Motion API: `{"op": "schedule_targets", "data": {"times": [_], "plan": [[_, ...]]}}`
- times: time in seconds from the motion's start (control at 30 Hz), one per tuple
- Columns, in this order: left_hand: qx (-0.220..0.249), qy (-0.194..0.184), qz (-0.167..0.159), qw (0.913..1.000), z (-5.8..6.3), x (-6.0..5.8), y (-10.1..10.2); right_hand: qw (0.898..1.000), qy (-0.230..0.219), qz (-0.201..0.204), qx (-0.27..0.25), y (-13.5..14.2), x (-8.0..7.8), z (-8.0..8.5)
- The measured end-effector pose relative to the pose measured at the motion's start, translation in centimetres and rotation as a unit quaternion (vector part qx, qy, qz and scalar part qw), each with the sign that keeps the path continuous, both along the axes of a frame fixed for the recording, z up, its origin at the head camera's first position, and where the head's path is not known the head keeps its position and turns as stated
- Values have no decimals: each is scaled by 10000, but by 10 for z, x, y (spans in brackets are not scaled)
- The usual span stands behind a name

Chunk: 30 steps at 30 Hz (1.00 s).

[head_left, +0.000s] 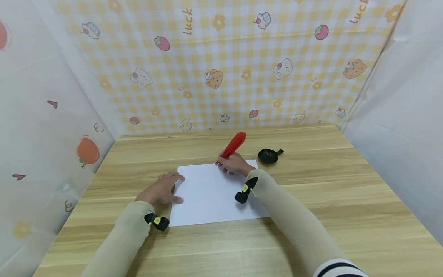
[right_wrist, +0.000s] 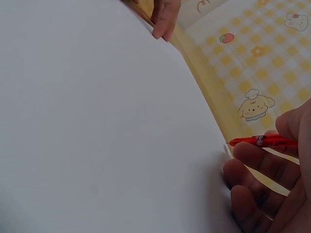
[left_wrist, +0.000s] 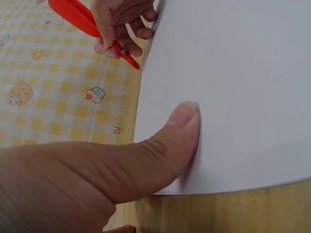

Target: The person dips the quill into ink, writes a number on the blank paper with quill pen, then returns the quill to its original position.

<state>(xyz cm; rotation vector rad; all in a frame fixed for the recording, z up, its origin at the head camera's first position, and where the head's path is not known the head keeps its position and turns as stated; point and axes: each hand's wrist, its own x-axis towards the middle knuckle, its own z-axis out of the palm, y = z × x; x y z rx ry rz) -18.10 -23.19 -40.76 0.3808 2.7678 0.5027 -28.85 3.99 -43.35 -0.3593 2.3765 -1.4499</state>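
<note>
A blank white sheet of paper (head_left: pixel 207 196) lies on the wooden table. My left hand (head_left: pixel 162 189) rests at its left edge, thumb and fingers spread; in the left wrist view the thumb (left_wrist: pixel 167 145) presses on the paper. Between the thumb and fingers of my right hand (head_left: pixel 238 164) is a red feather pen (head_left: pixel 235 144), its plume pointing up and to the right. In the right wrist view the pen's tip (right_wrist: pixel 234 142) is right at the paper's far edge, and the lower fingers (right_wrist: pixel 243 177) are curled beside the sheet.
Right of the paper's far corner sits a small black rounded thing with a short strap-like handle (head_left: pixel 268 156). A yellow checked cloth (head_left: pixel 242 54) hangs behind the table (head_left: pixel 328 184). White sheets hang at both sides. Each wrist wears a small black camera.
</note>
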Motion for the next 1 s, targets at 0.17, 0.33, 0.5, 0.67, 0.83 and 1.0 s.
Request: {"op": "schedule_targets", "data": {"times": [0.17, 0.33, 0.5, 0.67, 0.83, 1.0], "plan": [[64, -35, 97, 9999, 2, -1, 1, 10000, 86, 18, 35, -1, 1, 2], [50, -73, 124, 9999, 1, -2, 1, 10000, 43, -21, 51, -3, 2, 3], [24, -115, 112, 9999, 2, -2, 1, 10000, -85, -46, 9, -3, 2, 2], [3, -132, 103, 9999, 3, -2, 2, 9999, -105, -124, -5, -3, 1, 1], [-70, -136, 52, 9999, 2, -3, 2, 9998, -61, -187, 43, -4, 1, 1], [-152, -163, -23, 9997, 3, -4, 3, 9997, -51, -243, 44, -6, 0, -1]]}}
